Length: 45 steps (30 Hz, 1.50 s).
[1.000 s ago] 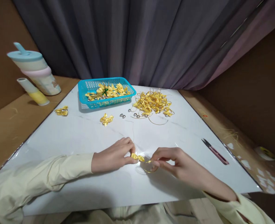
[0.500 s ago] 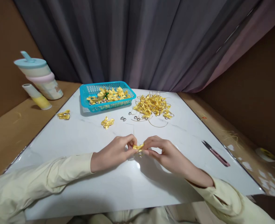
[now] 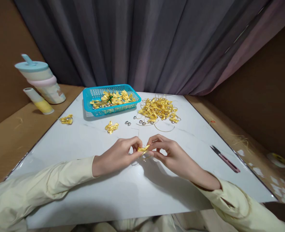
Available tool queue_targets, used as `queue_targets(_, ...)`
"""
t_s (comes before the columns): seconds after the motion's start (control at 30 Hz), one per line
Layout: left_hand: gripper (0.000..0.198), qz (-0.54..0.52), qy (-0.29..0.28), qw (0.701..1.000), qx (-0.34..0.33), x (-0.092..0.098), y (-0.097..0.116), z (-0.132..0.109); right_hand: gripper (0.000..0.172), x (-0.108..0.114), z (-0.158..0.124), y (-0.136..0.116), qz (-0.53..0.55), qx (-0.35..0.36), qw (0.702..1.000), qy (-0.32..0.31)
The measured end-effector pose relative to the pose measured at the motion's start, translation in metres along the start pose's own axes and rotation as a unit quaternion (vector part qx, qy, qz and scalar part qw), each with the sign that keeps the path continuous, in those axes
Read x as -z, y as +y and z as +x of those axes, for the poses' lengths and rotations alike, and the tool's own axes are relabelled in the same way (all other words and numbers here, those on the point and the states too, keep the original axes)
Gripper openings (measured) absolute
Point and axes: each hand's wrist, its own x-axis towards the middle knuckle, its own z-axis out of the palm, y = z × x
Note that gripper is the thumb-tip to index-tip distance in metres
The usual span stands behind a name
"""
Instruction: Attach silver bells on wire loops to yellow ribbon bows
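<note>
Yellow bow [image 3: 143, 149], one, small, ribbon, at the centre of the frame, held between two bare hands over the white table [image 3: 103, 203]. Left hand [image 3: 117, 156], left of centre: thumb and fingers in a narrow pinch on the bow's left end. Right hand [image 3: 178, 158], right of centre: fingertips drawn close together on its right end; whether they also grip the thin cord beneath cannot be told. Step in hand, by judgement: working ribbon and cord together at the bow's middle. The next move seems to call for a steady left pinch and fine control of the cord by the right. Also present: blue basket [image 3: 117, 109] of yellow bows, upper middle; pile of corded bows [image 3: 158, 109], to its right; silver beads [image 3: 128, 123], loose, above the hands; single flower-like bow [image 3: 111, 127], beside them; snips [image 3: 225, 159], right of frame, untouched; lidded cup [image 3: 42, 82], upper left.
</note>
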Motion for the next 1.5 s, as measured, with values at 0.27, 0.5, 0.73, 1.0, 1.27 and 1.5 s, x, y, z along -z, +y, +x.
queue_targets(0.27,0.012,0.002,-0.021,1.0,-0.01,0.001,-0.001,0.004,0.015,-0.002,0.005,0.004,-0.002,0.019,1.0,0.016)
queue_targets(0.5,0.015,-0.175,-0.005,0.982,0.069,-0.009,-0.017,0.005,0.013,-0.004,0.012,0.02,0.045,-0.02,0.999,0.004)
queue_targets(0.73,0.025,-0.096,0.005,0.993,0.066,-0.022,-0.023,0.003,0.012,-0.009,0.013,0.027,0.102,-0.044,0.994,-0.01)
queue_targets(1.0,0.027,0.005,-0.01,1.0,0.025,-0.027,-0.029,0.003,0.014,-0.015,0.01,0.026,0.038,-0.017,0.999,-0.003)
queue_targets(1.27,0.025,0.05,-0.028,0.998,-0.026,-0.025,-0.031,0.004,0.015,-0.02,0.009,0.026,0.0,0.005,1.0,0.02)
queue_targets(1.5,0.023,0.079,-0.046,0.995,-0.05,-0.024,-0.031,0.006,0.021,-0.03,0.005,0.028,-0.054,0.096,0.992,0.062)
